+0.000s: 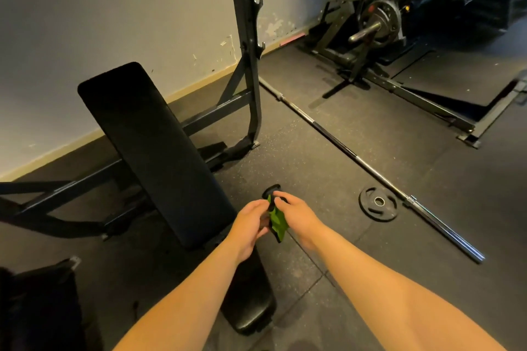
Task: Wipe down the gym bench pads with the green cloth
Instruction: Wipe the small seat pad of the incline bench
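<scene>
A small green cloth (pixel 277 221) hangs bunched between my two hands, just right of the bench. My left hand (pixel 251 224) pinches its left side and my right hand (pixel 299 215) grips its top edge. The long black back pad (pixel 154 148) of the gym bench slopes up to the left of my hands. The black seat pad (pixel 251 302) lies below it, partly hidden under my left forearm. The cloth touches neither pad.
A steel barbell (pixel 368 165) lies diagonally on the rubber floor to the right, with a small weight plate (pixel 377 204) beside it. The bench's rack upright (pixel 248 45) stands behind the pad. A plate-loaded machine (pixel 376 25) sits far right. A dark bag (pixel 37 308) is at lower left.
</scene>
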The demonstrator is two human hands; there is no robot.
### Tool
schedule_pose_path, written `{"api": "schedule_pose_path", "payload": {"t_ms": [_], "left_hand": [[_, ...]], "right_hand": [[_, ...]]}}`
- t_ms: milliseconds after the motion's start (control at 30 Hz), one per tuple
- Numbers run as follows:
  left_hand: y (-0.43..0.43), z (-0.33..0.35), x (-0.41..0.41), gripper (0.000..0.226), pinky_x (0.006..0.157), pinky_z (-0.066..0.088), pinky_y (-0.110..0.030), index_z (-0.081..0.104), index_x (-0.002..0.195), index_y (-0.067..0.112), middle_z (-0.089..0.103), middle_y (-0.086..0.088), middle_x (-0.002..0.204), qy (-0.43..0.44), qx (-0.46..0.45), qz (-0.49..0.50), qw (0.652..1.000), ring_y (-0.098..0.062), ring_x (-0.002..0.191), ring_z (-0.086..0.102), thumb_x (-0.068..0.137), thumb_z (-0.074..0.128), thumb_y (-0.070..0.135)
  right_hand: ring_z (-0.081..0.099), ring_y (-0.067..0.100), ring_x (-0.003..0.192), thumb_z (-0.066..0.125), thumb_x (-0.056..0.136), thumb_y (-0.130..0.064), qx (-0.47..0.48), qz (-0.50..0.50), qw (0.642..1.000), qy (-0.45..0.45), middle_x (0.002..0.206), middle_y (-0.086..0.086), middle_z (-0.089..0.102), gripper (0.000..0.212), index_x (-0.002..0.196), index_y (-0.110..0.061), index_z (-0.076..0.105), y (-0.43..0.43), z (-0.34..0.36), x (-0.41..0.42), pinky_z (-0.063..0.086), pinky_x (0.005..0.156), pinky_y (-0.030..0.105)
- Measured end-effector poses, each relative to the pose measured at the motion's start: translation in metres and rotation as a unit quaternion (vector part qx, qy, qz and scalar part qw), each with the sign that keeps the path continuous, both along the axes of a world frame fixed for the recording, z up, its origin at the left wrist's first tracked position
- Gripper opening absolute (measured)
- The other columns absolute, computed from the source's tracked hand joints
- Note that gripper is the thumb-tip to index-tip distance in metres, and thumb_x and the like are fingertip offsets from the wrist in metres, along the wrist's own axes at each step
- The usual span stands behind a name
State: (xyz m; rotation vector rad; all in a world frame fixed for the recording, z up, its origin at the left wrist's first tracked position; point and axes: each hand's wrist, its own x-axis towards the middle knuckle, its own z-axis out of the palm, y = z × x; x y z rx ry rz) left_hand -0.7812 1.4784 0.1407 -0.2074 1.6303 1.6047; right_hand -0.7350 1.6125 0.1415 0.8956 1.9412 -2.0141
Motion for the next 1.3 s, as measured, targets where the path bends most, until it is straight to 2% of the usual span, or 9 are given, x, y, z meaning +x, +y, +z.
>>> {"api": "schedule_pose_path", "payload": {"t_ms": [167,333,500,633,800,933,1067,1200,1300], "left_hand": [[0.030,0.004,-0.032,0.032,0.115,0.037,-0.047,0.062,0.132,0.028,0.071,0.004,0.122,-0.013,0.045,0.033,0.998,-0.015,0.121,0.063,0.102,0.053,0.037],[0.068,0.005,-0.084,0.041,0.118,0.034,-0.047,0.053,0.140,0.024,0.063,-0.004,0.134,-0.064,0.089,0.076,0.991,-0.020,0.127,0.057,0.101,0.055,0.040],[0.096,0.019,-0.125,0.033,0.098,0.051,-0.037,0.059,0.132,0.026,0.070,-0.001,0.121,-0.013,0.072,0.102,0.992,-0.016,0.111,0.067,0.099,0.061,0.027],[0.104,0.032,-0.156,0.028,0.077,0.052,-0.028,0.063,0.124,0.025,0.072,-0.003,0.113,0.002,0.039,0.170,0.985,-0.016,0.101,0.070,0.099,0.059,0.014],[0.128,0.034,-0.202,0.029,0.079,0.055,-0.033,0.059,0.129,0.018,0.071,-0.007,0.114,0.025,0.049,0.268,0.962,-0.020,0.101,0.070,0.100,0.059,0.021],[0.152,0.038,-0.234,0.031,0.093,0.056,-0.044,0.056,0.128,0.019,0.066,-0.012,0.121,0.028,0.053,0.320,0.945,-0.025,0.107,0.069,0.099,0.061,0.029],[0.171,0.053,-0.263,0.030,0.101,0.052,-0.050,0.056,0.125,0.019,0.064,-0.012,0.123,0.043,0.059,0.338,0.938,-0.026,0.110,0.068,0.098,0.062,0.030],[0.164,0.062,-0.284,0.041,0.093,0.057,-0.042,0.056,0.129,0.029,0.066,-0.004,0.124,0.060,0.067,0.304,0.948,-0.022,0.113,0.067,0.091,0.071,0.033],[0.150,0.062,-0.300,0.036,0.097,0.055,-0.037,0.060,0.125,0.030,0.069,-0.001,0.120,0.094,-0.025,0.290,0.952,-0.015,0.108,0.069,0.091,0.071,0.032]], "right_hand": [[0.055,0.016,0.119,0.053,0.099,-0.037,0.061,0.029,0.997,0.023,0.140,0.000,0.039,0.032,0.130,-0.038,0.062,0.032,0.006,-0.040,0.046,0.108,0.036],[0.050,0.018,0.125,0.060,0.087,-0.050,0.075,0.067,0.995,0.004,0.143,0.000,0.040,0.046,0.132,-0.048,0.056,0.065,0.018,-0.093,0.042,0.111,0.040],[0.048,0.011,0.119,0.050,0.097,-0.012,0.049,0.143,0.988,0.013,0.138,-0.001,0.047,0.049,0.144,-0.025,0.051,0.098,0.048,-0.147,0.041,0.086,0.016],[0.055,0.015,0.111,0.048,0.093,-0.002,0.084,0.141,0.986,0.027,0.131,0.006,0.057,0.048,0.137,-0.022,0.055,0.119,0.051,-0.183,0.043,0.076,0.017],[0.052,0.016,0.114,0.060,0.087,-0.010,0.098,0.200,0.973,0.054,0.133,0.005,0.049,0.053,0.136,-0.029,0.054,0.148,0.039,-0.238,0.046,0.095,0.030],[0.043,0.006,0.107,0.070,0.086,-0.016,0.140,0.318,0.931,0.112,0.125,-0.002,0.036,0.049,0.130,-0.029,0.054,0.168,0.044,-0.278,0.038,0.083,0.006],[0.060,0.018,0.099,0.068,0.088,-0.015,0.184,0.340,0.904,0.183,0.109,0.005,0.060,0.020,0.103,-0.027,0.060,0.179,0.047,-0.328,0.051,0.090,0.034],[0.062,0.019,0.097,0.053,0.100,-0.023,0.187,0.320,0.913,0.170,0.103,0.002,0.066,0.017,0.114,-0.016,0.061,0.175,0.058,-0.368,0.051,0.087,0.035],[0.061,0.018,0.097,0.046,0.104,-0.027,0.192,0.314,0.914,0.169,0.102,0.000,0.065,0.019,0.112,-0.016,0.060,0.164,0.060,-0.394,0.050,0.089,0.036]]}}
